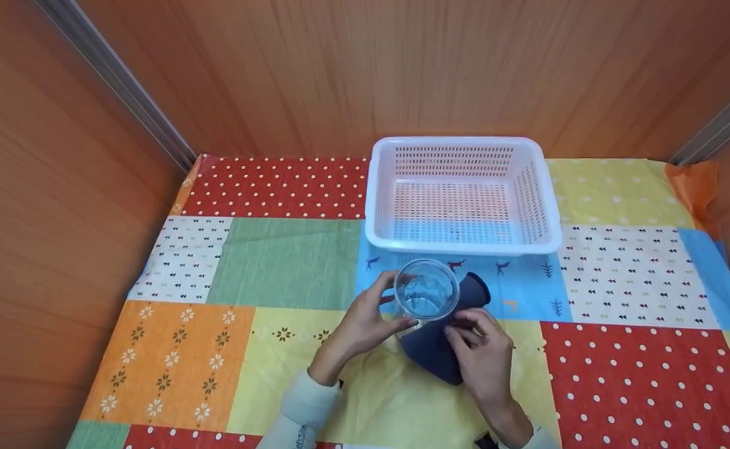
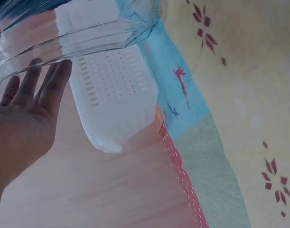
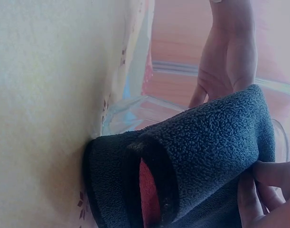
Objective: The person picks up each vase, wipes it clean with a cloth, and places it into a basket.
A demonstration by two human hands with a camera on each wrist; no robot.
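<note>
In the head view, a clear glass cup [image 1: 426, 293] stands in front of the basket. My left hand [image 1: 361, 318] holds it from the left, thumb at the near side and fingers round the far side; the left wrist view shows those fingers [image 2: 57, 85] against the faceted glass wall. On the glass's right lies a dark blue-grey towel [image 1: 433, 354], partly folded. My right hand [image 1: 486, 355] pinches it between thumb and fingers beside the glass. Up close, the towel [image 3: 211, 137] is looped and fuzzy, has a dark hem, shows red inside its fold, and hides part of the glass.
A white perforated plastic basket [image 1: 464, 248] stands just behind the hands, with nothing seen inside. The patchwork tablecloth [image 1: 290, 262] covers the table. Wood-grain panels [image 1: 352, 75] rise at the back and both sides. An orange cloth corner [image 1: 695, 187] bunches at the right.
</note>
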